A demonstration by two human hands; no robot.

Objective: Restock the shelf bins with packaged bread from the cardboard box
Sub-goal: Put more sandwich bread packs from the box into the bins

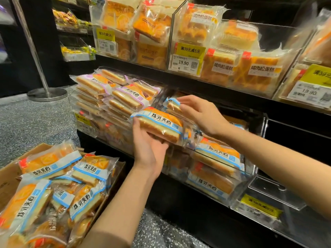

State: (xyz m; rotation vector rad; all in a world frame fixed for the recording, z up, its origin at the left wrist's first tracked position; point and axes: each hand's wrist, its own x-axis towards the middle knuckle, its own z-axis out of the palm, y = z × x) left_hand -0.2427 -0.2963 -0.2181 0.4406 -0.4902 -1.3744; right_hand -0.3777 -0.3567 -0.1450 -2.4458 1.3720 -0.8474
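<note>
A cardboard box (8,178) at lower left holds several blue-striped bread packs (89,170). My left hand (148,147) grips one such bread pack (159,123) from below, level with the top of a clear shelf bin (240,194). That bin holds more of the same packs (216,156). My right hand (200,112) reaches over the bin and pinches the edge of another blue-striped pack (172,103) standing at its back.
A bin to the left is piled with purple-striped packs (114,93). The shelf above carries bins of other bread with yellow price tags (189,50). A metal stanchion base (47,93) stands on the speckled floor at left. A clear bin (274,192) to the right shows no bread.
</note>
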